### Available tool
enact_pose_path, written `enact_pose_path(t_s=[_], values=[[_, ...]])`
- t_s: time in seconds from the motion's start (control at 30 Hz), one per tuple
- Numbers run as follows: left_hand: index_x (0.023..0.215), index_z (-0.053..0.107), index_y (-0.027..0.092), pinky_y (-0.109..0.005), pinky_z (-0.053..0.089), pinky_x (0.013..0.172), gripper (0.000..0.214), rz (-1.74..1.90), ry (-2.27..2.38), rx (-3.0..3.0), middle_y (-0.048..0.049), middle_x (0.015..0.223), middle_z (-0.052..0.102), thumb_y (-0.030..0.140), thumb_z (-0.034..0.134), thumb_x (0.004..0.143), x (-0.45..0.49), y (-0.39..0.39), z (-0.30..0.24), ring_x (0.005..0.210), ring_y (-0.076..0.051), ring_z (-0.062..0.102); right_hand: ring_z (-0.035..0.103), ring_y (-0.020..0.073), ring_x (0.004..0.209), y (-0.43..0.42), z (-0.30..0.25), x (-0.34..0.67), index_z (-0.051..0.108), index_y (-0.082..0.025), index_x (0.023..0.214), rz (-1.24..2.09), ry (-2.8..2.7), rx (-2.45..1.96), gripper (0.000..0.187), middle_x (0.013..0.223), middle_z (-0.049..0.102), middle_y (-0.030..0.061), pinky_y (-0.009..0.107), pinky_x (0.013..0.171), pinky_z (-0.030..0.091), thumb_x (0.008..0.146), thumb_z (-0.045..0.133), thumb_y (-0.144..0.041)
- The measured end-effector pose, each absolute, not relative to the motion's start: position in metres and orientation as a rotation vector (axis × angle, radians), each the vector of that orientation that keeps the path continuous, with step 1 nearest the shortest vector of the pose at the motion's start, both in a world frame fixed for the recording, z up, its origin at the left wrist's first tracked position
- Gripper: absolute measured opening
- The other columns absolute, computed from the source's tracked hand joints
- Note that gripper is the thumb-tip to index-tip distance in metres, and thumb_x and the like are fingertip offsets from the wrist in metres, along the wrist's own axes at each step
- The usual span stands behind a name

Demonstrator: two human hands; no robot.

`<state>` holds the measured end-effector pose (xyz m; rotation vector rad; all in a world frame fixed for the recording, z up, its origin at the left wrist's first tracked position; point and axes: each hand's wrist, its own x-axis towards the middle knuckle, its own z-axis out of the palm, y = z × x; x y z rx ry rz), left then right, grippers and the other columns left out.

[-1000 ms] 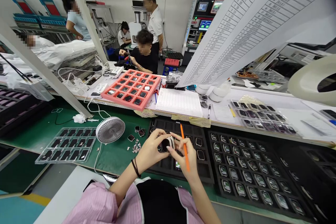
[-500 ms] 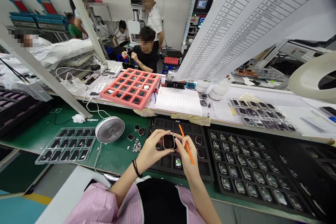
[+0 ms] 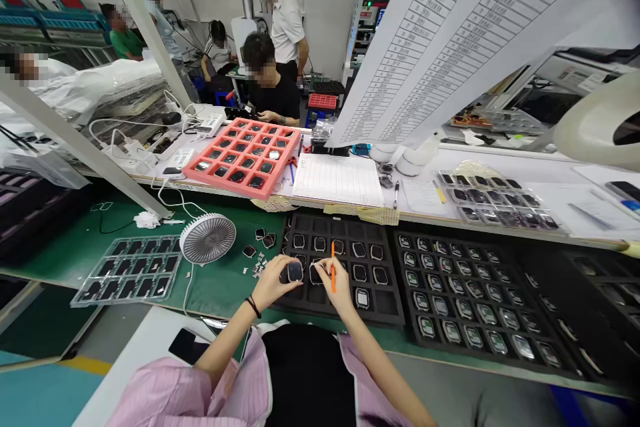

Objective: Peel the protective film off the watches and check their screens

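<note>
My left hand [image 3: 274, 282] pinches a dark, square watch screen [image 3: 295, 271] with rounded corners between thumb and fingers, above the left part of a black foam tray [image 3: 320, 307]. My right hand [image 3: 337, 287] is closed around a thin orange stick [image 3: 333, 267], which stands nearly upright. At that hand's fingertips is a silver watch frame [image 3: 315, 273]; whether it is held or lies in its slot I cannot tell. Several watch pieces lie in the tray, among them a watch case [image 3: 363, 297] with a pale inside.
A second black tray [image 3: 450, 320] full of watch cases is at the right. Left are small metal parts [image 3: 260, 265], a white fan [image 3: 207, 239] and a clear tray [image 3: 130, 270]. A pink tray [image 3: 240, 157] sits on the shelf; printed sheets [image 3: 410, 47] hang above. Co-workers are beyond.
Both hands were together on one watch piece; now they are apart, the left with the screen, the right at a frame. The orange stick has turned more upright. The head view has shifted.
</note>
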<state>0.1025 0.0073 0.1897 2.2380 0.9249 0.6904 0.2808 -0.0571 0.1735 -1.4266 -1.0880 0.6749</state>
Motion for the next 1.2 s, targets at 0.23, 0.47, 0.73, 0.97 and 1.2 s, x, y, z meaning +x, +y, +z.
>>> enact_pose_path(t_s=[0.23, 0.47, 0.73, 0.97, 1.2], values=[[0.127, 0.052, 0.021, -0.048, 0.036, 0.104, 0.042, 0.423, 0.963, 2.47, -0.0096, 0.127, 0.06, 0.037, 0.057, 0.088, 0.073, -0.003, 0.103, 0.122, -0.026, 0.05, 0.057, 0.0177, 0.065, -0.07, 0.103, 0.267, 0.026, -0.025, 0.06, 0.624, -1.222, -1.501, 0.037, 0.067, 0.054, 0.0018, 0.031, 0.065, 0.046, 0.085, 0.05, -0.037], [0.145, 0.029, 0.024, -0.053, 0.018, 0.113, 0.048, 0.243, 0.761, 2.699, -0.0066, 0.149, 0.038, 0.032, 0.036, 0.098, 0.066, -0.017, 0.092, 0.141, -0.025, 0.023, 0.06, 0.0174, 0.067, -0.085, 0.099, 0.279, 0.042, -0.023, 0.062, 0.565, -1.424, -1.575, 0.026, 0.069, 0.059, 0.0022, 0.029, 0.066, 0.048, 0.085, 0.051, -0.031], [0.117, 0.057, 0.021, -0.033, 0.041, 0.093, 0.028, 0.072, 0.707, 2.685, -0.006, 0.118, 0.062, 0.022, 0.04, 0.095, 0.152, -0.031, 0.126, 0.109, -0.018, 0.054, 0.056, 0.0243, 0.077, -0.121, 0.104, 0.339, 0.046, -0.022, 0.074, 0.193, -1.117, -2.017, 0.035, 0.076, 0.056, 0.0087, 0.039, 0.074, 0.044, 0.095, 0.031, -0.046], [0.107, 0.059, 0.006, -0.047, 0.041, 0.085, 0.032, -0.053, 0.895, 2.681, -0.0196, 0.108, 0.058, 0.031, 0.045, 0.092, 0.226, -0.051, 0.118, 0.103, -0.032, 0.053, 0.061, 0.0286, 0.077, -0.131, 0.08, 0.353, 0.053, -0.019, 0.08, 0.163, -1.041, -2.206, 0.052, 0.074, 0.061, 0.0144, 0.039, 0.069, 0.045, 0.094, 0.015, -0.053], [0.103, 0.057, 0.007, -0.047, 0.042, 0.087, 0.029, -0.008, 0.988, 2.582, -0.0197, 0.111, 0.058, 0.026, 0.036, 0.094, 0.231, -0.05, 0.122, 0.106, -0.033, 0.053, 0.066, 0.025, 0.067, -0.128, 0.079, 0.357, 0.052, -0.021, 0.083, 0.314, -1.101, -2.101, 0.048, 0.072, 0.066, 0.0098, 0.033, 0.061, 0.048, 0.093, 0.017, -0.052]])
